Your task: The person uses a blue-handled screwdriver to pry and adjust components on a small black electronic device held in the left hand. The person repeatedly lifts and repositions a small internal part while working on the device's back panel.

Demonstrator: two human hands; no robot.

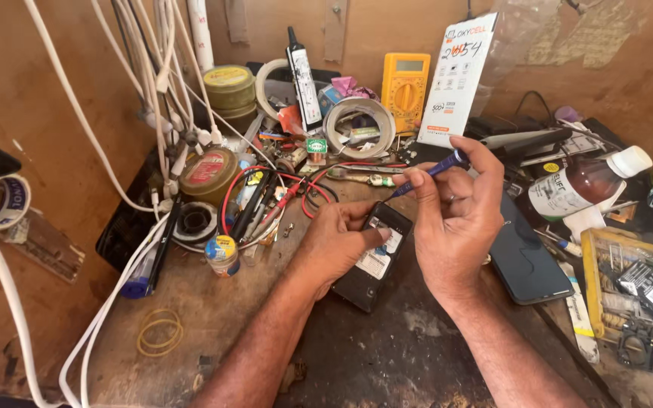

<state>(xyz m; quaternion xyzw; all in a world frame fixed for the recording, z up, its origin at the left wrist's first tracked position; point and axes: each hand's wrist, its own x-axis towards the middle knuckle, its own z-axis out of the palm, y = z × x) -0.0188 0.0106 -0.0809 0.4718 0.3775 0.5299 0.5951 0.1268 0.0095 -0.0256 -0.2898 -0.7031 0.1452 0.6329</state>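
The left hand (338, 242) lies on the bench (372, 355) with its fingers closed around a small black phone (373, 257), which rests opened, its back uppermost — pinned flat, it seems, so it cannot slide under the tool. The thumb presses near the upper edge, leaving the top corner bare. The right hand (455, 215) is closed in a pencil grip on a slim blue-handled screwdriver (432, 172), held at a slant so its tip comes down at that top corner; the heel of the hand hovers just beside the phone, likely for steadiness.

A second, larger phone (527, 261) lies dark and face-up just to the right, close to the right wrist. Behind the hands sit red and black wires (319, 189), a roll of tape (359, 125), a yellow multimeter (406, 83) and a white card (459, 79) leaning against the wall — all within easy reach. A brown bottle with a white cap (587, 181) lies on its side at the right, and a yellow rubber band (160, 332) rests near the front left.
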